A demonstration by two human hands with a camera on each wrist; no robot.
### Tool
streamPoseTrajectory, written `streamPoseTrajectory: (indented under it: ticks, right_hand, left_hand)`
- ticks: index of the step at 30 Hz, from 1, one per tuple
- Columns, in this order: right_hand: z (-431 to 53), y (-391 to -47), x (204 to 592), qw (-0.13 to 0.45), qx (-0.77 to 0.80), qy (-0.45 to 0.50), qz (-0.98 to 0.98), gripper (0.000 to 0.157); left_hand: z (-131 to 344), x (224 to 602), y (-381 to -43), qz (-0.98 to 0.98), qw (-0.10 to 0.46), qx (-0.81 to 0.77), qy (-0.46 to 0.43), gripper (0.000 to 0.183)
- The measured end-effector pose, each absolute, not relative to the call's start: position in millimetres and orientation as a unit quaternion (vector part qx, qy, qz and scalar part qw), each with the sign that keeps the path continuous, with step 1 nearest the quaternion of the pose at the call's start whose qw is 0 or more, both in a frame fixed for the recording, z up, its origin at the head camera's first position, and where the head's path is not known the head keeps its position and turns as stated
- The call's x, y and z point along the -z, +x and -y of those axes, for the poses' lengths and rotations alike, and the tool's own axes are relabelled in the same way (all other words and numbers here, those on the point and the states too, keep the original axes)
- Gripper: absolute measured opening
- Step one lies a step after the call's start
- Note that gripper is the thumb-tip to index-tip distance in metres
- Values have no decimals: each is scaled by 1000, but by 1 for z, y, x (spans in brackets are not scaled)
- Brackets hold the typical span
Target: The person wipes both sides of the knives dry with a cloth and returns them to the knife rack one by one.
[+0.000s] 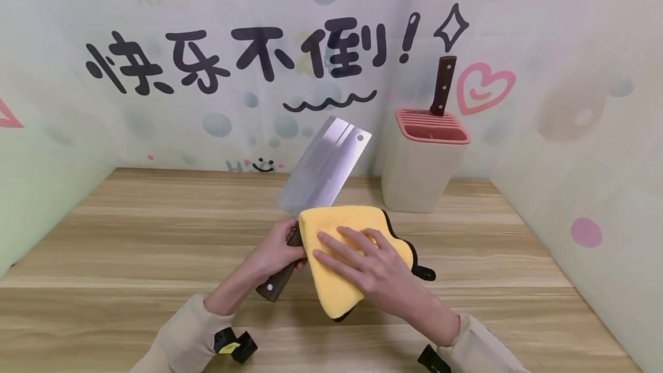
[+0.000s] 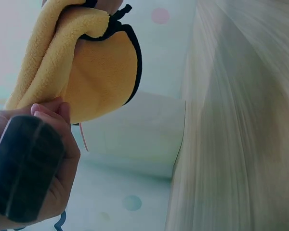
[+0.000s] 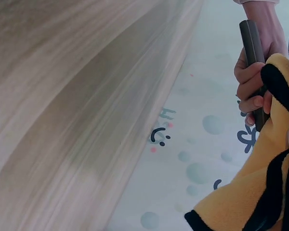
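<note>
My left hand (image 1: 279,252) grips the dark wooden handle (image 1: 282,278) of a cleaver. Its broad steel blade (image 1: 326,160) points up and away, raised off the table. Around the lower blade lies a thick folded yellow cloth (image 1: 331,281) with black edging, covering where blade meets handle. My right hand (image 1: 375,269) holds this cloth from above, fingers spread across it, thumb hidden. In the left wrist view the cloth (image 2: 103,79) bulges in folds beside the left fingers. The right wrist view shows the left hand (image 3: 253,79) wrapped round the handle, with the cloth (image 3: 250,192) hanging close by.
A white knife block (image 1: 422,174) with a pink slotted top stands at the back right, one brown-handled knife (image 1: 443,85) upright in it. The wood-grain table (image 1: 129,235) meets a printed backdrop behind and at both sides.
</note>
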State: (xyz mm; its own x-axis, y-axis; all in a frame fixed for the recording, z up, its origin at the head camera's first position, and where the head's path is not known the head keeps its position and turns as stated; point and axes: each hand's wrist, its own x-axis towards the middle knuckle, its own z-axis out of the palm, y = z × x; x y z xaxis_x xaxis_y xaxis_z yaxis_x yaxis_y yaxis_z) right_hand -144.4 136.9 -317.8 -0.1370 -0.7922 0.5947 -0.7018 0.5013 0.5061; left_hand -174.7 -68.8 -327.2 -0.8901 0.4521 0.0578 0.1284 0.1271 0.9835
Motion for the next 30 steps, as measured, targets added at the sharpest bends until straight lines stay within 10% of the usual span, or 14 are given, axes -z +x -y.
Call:
streamPoseTrajectory:
  ticks: [30]
  right_hand:
    - [-113, -150, 313, 435, 73, 424, 791, 38]
  left_hand:
    - [49, 320, -173, -711, 72, -693, 96, 55]
